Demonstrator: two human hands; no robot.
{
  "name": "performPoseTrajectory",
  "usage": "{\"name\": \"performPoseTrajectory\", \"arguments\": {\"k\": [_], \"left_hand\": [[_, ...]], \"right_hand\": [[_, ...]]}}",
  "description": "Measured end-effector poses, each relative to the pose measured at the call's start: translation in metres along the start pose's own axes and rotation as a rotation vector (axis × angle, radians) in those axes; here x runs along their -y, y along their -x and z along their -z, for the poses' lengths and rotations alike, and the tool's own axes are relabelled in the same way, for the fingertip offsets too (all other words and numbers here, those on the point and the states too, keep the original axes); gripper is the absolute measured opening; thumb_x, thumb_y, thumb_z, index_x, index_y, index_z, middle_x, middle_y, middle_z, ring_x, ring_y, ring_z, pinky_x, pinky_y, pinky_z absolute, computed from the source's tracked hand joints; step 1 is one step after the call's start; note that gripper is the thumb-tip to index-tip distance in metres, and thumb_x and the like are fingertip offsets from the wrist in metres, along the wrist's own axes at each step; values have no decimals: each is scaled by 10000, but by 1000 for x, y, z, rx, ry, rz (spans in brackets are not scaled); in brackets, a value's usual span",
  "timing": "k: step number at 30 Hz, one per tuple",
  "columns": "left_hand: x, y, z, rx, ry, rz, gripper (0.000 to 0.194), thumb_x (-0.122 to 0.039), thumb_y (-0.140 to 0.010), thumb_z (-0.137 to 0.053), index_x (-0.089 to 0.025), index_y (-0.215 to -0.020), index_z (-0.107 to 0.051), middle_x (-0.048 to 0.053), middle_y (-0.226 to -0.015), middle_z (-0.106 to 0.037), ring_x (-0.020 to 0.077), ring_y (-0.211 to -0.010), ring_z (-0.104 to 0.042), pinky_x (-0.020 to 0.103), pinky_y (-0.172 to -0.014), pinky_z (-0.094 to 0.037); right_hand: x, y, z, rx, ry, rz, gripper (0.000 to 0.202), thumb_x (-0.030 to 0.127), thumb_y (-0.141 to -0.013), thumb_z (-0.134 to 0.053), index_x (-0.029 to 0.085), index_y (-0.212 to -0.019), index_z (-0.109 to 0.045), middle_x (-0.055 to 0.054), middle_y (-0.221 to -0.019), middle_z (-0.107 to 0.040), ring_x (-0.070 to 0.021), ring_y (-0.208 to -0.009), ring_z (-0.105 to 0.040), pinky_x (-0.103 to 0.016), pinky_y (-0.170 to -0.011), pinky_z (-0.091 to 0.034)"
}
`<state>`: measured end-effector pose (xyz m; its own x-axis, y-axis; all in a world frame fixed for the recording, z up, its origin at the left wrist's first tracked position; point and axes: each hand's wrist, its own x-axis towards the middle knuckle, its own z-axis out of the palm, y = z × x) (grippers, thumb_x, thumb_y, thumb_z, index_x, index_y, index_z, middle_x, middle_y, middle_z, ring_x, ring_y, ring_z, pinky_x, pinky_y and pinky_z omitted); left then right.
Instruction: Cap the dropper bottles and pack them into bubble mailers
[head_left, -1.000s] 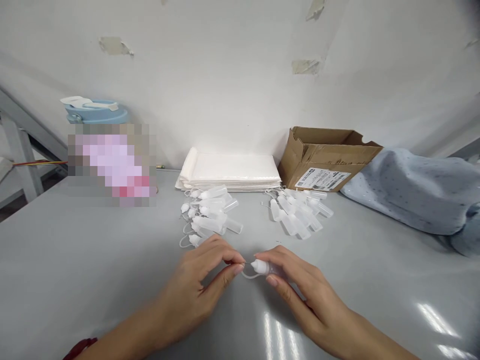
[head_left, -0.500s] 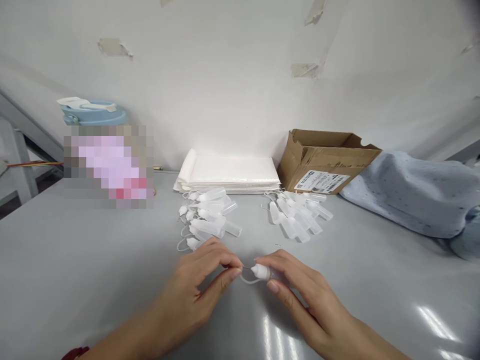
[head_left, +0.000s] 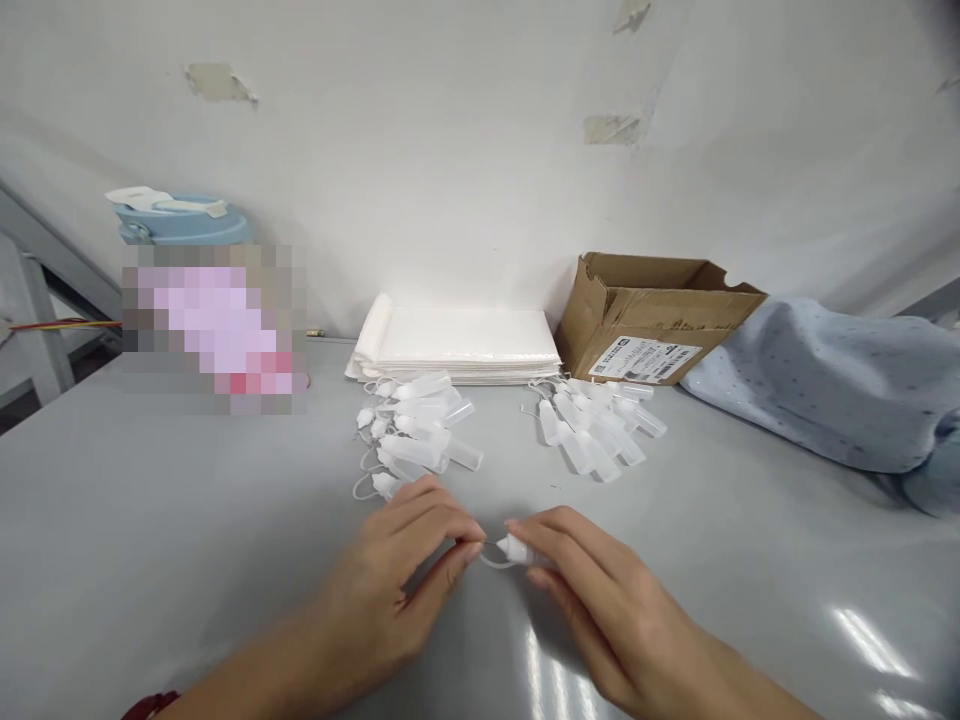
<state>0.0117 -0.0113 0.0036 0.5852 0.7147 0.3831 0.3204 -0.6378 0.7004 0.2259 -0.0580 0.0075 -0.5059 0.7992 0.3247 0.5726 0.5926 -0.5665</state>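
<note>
A small squeeze bottle (head_left: 517, 549) with a white cone top and a thin needle tip lies sideways in my right hand (head_left: 600, 590), gripped between thumb and fingers. Most of its clear body is hidden by those fingers. The needle points left toward my left hand (head_left: 420, 570), whose thumb and forefinger pinch the end of the bottle's thin cap strap (head_left: 496, 565). Whatever sits at the strap's end is covered by the fingertips. Beyond my left hand lies a pile of similar bottles (head_left: 420, 450); a second pile (head_left: 596, 440) lies beyond my right hand.
White padded sleeves (head_left: 465, 340) are stacked against the wall. To their right stands an open cardboard box (head_left: 660, 320), beside a light blue dotted cloth (head_left: 832, 390). A blue lidded container (head_left: 184, 220) and a blurred-out pink item (head_left: 217, 320) are at the left on the grey table (head_left: 187, 520).
My right hand and the bottle have shifted slightly left, narrowing the gap between bottle top and left fingertips. My left hand keeps its pinch. The view has tilted a little.
</note>
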Motion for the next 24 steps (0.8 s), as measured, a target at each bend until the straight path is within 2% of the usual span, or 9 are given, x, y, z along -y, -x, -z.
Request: {"name": "performPoseTrajectory", "arguments": {"k": [6, 10, 16, 24], "left_hand": [[3, 6, -6, -4, -42, -102, 191, -43, -901, -440, -186, -946, -558, 36, -772, -599, 169, -731, -516, 325, -706, -438], [4, 6, -8, 7, -49, -140, 219, 0, -880, -438, -168, -957, -555, 38, -773, -581, 168, -732, -492, 309, -673, -418], [2, 6, -8, -31, -32, -187, 226, 32, -867, -434, -131, -929, -577, 50, -765, -577, 163, -722, -471, 309, -673, -415], [-2, 4, -7, -7, -30, -206, 232, 39, -868, -433, -124, -948, -578, 58, -795, -595, 167, -754, -487, 321, -710, -423]], "right_hand": [[-1, 1, -7, 26, 188, 87, 357, 36, -899, -393, 86, -1244, -468, -154, -963, -609, -223, -874, -617, -322, -740, -574], [-1, 1, -10, -23, 231, 118, 356, 38, -910, -375, 66, -1256, -450, -151, -935, -620, -214, -842, -623, -302, -706, -578], [1, 0, -11, -69, 225, 154, 334, 12, -895, -401, 25, -1215, -495, -151, -907, -622, -215, -837, -625, -298, -711, -577], [0, 0, -10, -18, 149, 128, 341, 30, -905, -406, 38, -1232, -505, -143, -927, -615, -202, -841, -613, -293, -725, -575]]}}
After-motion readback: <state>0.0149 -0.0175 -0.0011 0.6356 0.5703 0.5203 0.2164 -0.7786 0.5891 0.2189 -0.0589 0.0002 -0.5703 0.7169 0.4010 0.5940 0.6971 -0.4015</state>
